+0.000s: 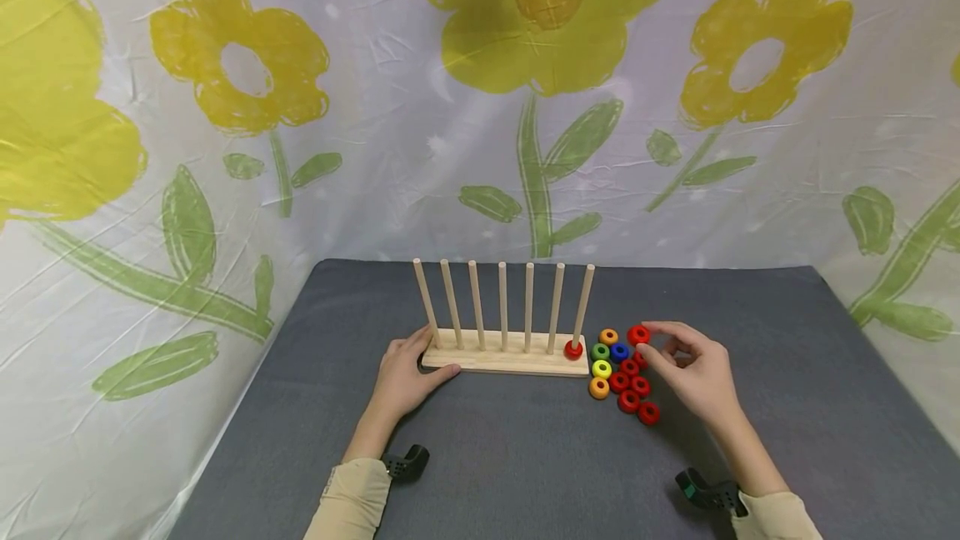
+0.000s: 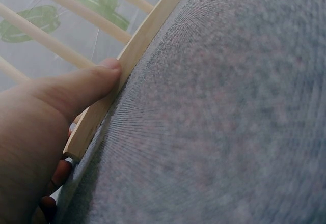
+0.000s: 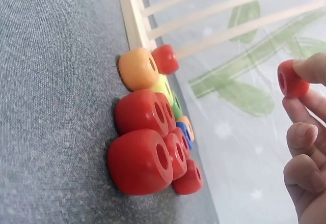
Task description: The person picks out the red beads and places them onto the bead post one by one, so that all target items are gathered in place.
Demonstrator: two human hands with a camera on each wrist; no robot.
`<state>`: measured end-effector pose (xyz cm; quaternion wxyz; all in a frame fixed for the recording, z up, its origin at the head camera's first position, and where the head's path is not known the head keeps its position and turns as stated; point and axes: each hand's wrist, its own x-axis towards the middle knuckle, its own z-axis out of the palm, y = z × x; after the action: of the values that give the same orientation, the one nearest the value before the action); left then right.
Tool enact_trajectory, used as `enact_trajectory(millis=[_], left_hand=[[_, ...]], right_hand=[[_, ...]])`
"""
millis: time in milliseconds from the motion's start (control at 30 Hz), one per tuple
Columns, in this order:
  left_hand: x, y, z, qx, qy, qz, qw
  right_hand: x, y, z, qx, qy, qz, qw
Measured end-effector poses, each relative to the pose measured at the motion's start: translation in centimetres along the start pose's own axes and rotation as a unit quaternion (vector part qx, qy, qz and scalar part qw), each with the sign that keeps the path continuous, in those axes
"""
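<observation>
A wooden stand (image 1: pixel 487 363) with a row of several upright pegs lies across the dark cloth. My left hand (image 1: pixel 403 377) grips its left end, the thumb (image 2: pixel 104 76) along the front edge and the fingers behind, partly hidden. One red bead (image 1: pixel 573 353) sits at the bottom of the rightmost peg. Between thumb and fingertips, my right hand (image 1: pixel 697 369) pinches another red bead (image 3: pixel 298 85), raised above the cloth. Below it and to the left lie loose beads: several red ones (image 3: pixel 135 163), two orange, one yellow (image 1: pixel 602 376), one green (image 1: pixel 600 358) and one blue (image 1: pixel 619 359).
A dark grey cloth (image 1: pixel 510 457) covers the table. Behind it hangs a pale sheet (image 1: pixel 375 165) printed with yellow flowers. Black wrist devices (image 1: pixel 408 464) are strapped at both sleeves.
</observation>
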<state>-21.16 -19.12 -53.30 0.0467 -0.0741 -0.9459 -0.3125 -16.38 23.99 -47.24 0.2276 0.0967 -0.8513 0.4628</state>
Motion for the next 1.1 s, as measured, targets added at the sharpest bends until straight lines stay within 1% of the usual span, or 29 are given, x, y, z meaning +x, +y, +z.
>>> enact_trajectory(millis=[400,767,1100], left_hand=[[0.0,0.2,-0.2,-0.003,-0.002,-0.004,1.0000],[0.0,0.1,-0.1,0.001,-0.002,-0.005,1.0000],[-0.1,0.2,-0.1,0.003,-0.005,-0.005,1.0000]], right_hand=[[0.6,-1.0,0.3,0.019,-0.008,-0.008,0.9998],[1.0,-1.2,0.7,0.003,-0.010,-0.016,0.9998],[1.4,-1.6,0.9,0.026,-0.017,-0.017,0.9994]])
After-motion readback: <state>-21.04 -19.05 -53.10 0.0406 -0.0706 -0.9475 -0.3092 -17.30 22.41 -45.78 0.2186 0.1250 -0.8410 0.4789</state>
